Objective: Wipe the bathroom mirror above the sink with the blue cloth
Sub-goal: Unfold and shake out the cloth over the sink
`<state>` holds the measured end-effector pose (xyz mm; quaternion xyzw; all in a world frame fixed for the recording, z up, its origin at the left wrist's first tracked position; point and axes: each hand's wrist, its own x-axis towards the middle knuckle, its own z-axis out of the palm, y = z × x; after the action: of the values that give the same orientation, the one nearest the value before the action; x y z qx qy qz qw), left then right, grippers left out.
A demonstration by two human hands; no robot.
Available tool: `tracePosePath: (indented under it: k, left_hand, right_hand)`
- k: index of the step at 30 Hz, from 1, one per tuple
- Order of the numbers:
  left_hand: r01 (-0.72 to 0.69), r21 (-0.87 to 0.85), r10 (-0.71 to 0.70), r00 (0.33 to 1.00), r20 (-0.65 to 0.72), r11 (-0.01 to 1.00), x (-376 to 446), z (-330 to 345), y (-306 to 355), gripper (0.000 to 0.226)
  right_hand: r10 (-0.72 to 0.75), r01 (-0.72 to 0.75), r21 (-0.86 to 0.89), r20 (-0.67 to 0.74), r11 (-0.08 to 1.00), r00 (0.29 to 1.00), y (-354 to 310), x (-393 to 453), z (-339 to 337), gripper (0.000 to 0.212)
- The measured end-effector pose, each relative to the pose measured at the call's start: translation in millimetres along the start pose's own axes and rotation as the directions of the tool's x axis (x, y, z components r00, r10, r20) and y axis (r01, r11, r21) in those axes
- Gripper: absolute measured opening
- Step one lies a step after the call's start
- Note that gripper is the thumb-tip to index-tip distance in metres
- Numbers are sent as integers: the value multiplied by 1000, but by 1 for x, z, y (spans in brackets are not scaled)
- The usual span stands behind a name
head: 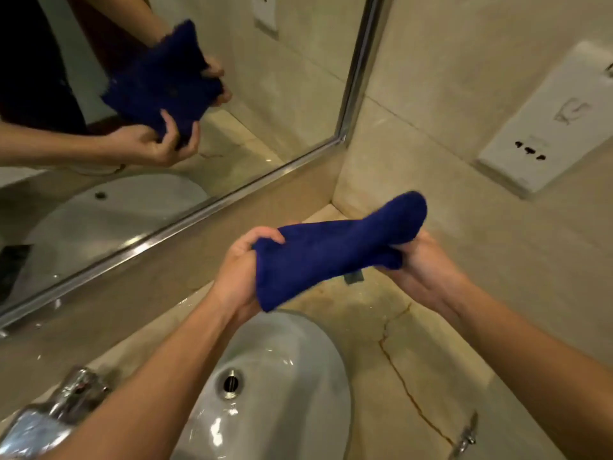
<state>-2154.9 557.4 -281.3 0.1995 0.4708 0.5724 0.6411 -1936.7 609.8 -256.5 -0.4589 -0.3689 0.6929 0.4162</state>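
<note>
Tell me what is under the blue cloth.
Under the blue cloth, held by the left hand and right hand, lie the sink rim and the counter. The cloth hides the counter directly beneath it.

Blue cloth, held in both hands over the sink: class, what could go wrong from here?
1. The blue cloth is bunched between the left hand and the right hand; wiped like that, it may streak the mirror.
2. Reaching for the mirror, a forearm may knock the tap.
</note>
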Motion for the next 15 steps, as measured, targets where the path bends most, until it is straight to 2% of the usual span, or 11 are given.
tracePosePath:
  k: [2,4,6,8,10,11,12,13,15]
  left_hand:
    - [-3,101,5,1000,-19,995,7,-4,-11,35]
    - [5,171,0,1000,-29,985,15,-11,-25,45]
    - [48,213,-41,999,-36,976,24,-17,-37,52]
    - [117,157,-116,993,-15,981,32,-24,-45,46]
    - [166,25,-167,985,43,986,38,-31,-53,34]
    - [175,-11,-174,983,58,985,38,-32,-56,33]
    - [178,13,-178,984,30,984,41,-33,-62,32]
    - [176,78,-175,984,-17,981,45,-32,-69,29]
    - [164,205,-138,981,-135,965,58,-30,-86,19]
  right_hand:
    - [27,-29,-71,-24,997,999,13,9,-8,39]
    - [80,-80,-49,-15,996,997,32,19,-17,50]
    - [167,-167,-3,-32,986,986,52,30,-27,42]
    - [276,-270,102,-56,958,959,66,39,-36,27]
    - [353,-332,258,-38,907,935,77,44,-47,28]
    - [366,-342,263,-44,902,930,79,47,-49,30]
    - [370,-350,194,-78,916,926,84,50,-49,32]
    - [358,-356,38,-131,934,925,90,56,-49,32]
    - [297,-357,-285,-234,890,926,95,70,-46,28]
